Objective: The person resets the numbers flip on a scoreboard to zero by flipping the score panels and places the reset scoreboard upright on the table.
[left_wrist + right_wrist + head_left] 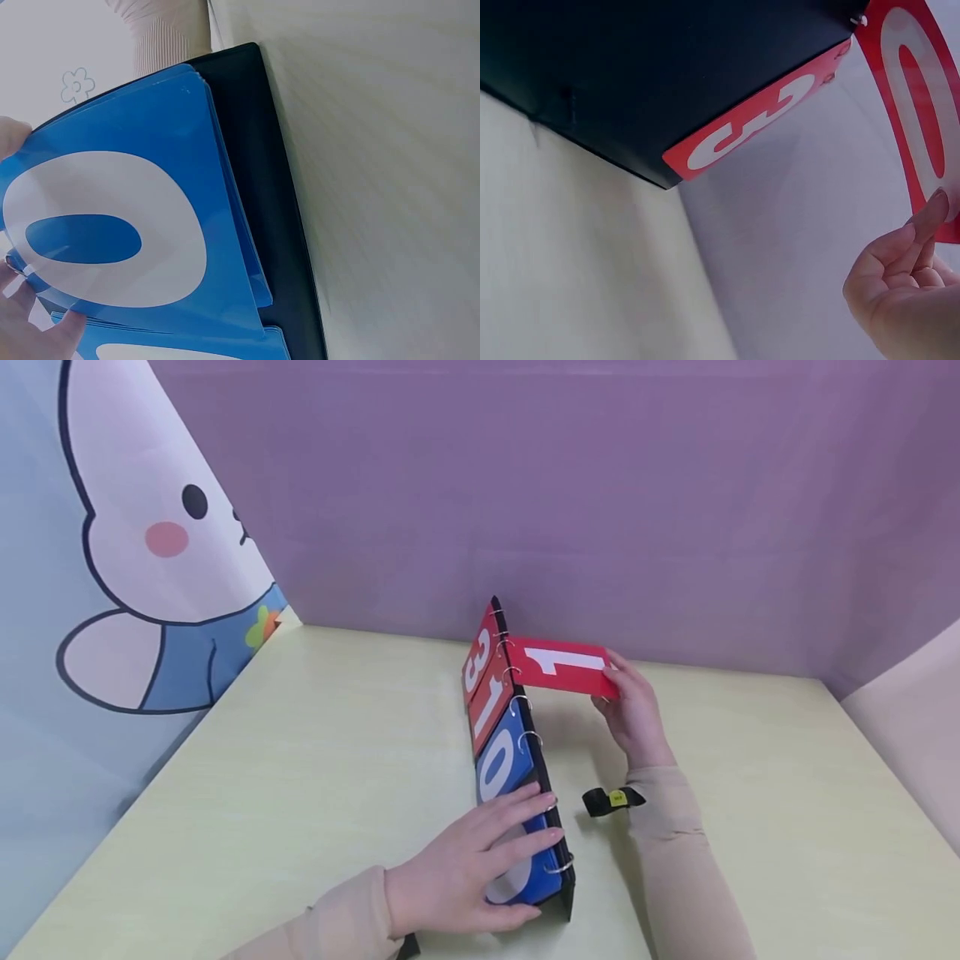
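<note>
So there's a flip-style scoreboard (513,739) tented on the tabletop (337,760), running away from the person, and one red card with a 1 (558,670) sticks out to the right of it. The right hand (637,714) has that card pinched by its free edge, thumb against fingers; the right wrist view shows a 0 on its other face. The left hand (465,868) is spread across the near end, fingers fairly straight over the nearer blue 0, thumb down by the card's end.

Handling-wise, I'd guess the card is light, thin plastic: bendy, a bit slick, hard to break. The free edge looks like the right spot to take hold — pull hard sideways and the metal rings (532,739) would probably snag.

Left on the board are a red 3 (477,660), another red 1 (489,706) and the blue cards (495,764). The purple cloth (562,502) sits close behind the far end, and a black strap (615,800) pokes out by the right cuff, below the card and apart from it.
</note>
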A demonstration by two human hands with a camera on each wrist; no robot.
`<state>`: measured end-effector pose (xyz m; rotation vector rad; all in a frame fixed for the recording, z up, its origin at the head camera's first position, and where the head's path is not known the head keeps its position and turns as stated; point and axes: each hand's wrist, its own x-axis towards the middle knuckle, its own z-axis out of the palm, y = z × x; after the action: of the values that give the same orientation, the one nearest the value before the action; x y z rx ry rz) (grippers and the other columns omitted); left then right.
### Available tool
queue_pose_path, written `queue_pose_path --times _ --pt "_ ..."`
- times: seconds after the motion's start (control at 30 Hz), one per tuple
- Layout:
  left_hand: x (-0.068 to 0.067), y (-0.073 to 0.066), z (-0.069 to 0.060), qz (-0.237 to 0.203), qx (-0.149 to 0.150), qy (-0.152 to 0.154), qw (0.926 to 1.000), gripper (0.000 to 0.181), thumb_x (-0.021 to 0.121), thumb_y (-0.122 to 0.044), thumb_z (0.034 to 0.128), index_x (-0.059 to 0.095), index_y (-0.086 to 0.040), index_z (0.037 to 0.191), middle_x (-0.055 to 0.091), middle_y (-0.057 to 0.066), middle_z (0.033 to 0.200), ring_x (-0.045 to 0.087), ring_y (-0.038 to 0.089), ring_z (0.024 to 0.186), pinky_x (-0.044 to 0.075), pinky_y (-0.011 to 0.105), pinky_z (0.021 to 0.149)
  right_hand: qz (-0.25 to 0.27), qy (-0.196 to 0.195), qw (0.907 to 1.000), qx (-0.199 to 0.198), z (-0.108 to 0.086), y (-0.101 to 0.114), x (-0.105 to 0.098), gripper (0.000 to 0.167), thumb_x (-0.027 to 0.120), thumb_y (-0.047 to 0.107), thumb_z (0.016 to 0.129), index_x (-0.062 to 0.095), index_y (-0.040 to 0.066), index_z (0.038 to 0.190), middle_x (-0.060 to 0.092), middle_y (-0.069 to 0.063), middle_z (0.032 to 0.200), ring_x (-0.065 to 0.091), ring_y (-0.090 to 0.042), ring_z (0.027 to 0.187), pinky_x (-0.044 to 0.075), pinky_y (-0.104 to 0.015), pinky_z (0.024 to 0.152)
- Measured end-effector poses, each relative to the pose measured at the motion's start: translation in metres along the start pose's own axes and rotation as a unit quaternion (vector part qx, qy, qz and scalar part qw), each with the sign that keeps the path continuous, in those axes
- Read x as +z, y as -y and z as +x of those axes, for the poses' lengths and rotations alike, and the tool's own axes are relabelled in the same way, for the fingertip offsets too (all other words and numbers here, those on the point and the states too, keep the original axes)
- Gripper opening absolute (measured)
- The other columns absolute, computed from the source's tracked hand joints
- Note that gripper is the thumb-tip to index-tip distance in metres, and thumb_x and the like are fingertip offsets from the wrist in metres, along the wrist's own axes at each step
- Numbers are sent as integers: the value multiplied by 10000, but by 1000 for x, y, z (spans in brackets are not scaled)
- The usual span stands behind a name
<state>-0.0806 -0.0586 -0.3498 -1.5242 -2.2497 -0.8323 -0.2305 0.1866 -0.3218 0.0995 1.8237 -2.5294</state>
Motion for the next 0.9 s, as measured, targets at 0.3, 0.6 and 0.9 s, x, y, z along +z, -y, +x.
queue_pose_path --times 0.3,0.6,0.9 --pt "0 0 1 20 31 1 10000 763 697 -369 835 283 -154 1438 266 81 1517 257 244 1414 407 403 1064 -575 -74 9966 -581 -1 25 16 514 435 153 982 311 102 1478 387 -23 1358 478 -88 1090 502 -127 807" --pt "1 0 0 0 9 -6 10000 752 690 -359 842 285 -151 1440 263 85 1518 256 239 1413 412 400 1061 -1510 -262 9757 -1563 -15 52 41 507 570 198 930 436 184 1419 427 -69 1359 477 -154 1152 523 -152 800" --pt "4 1 0 -53 29 -13 10000 759 691 -353 844 277 -152 1447 248 83 1526 251 241 1414 406 401 1065 -2862 40 9307 -2278 -29 71 67 514 595 210 914 455 258 1406 514 -60 1274 509 -137 1103 521 -177 786"
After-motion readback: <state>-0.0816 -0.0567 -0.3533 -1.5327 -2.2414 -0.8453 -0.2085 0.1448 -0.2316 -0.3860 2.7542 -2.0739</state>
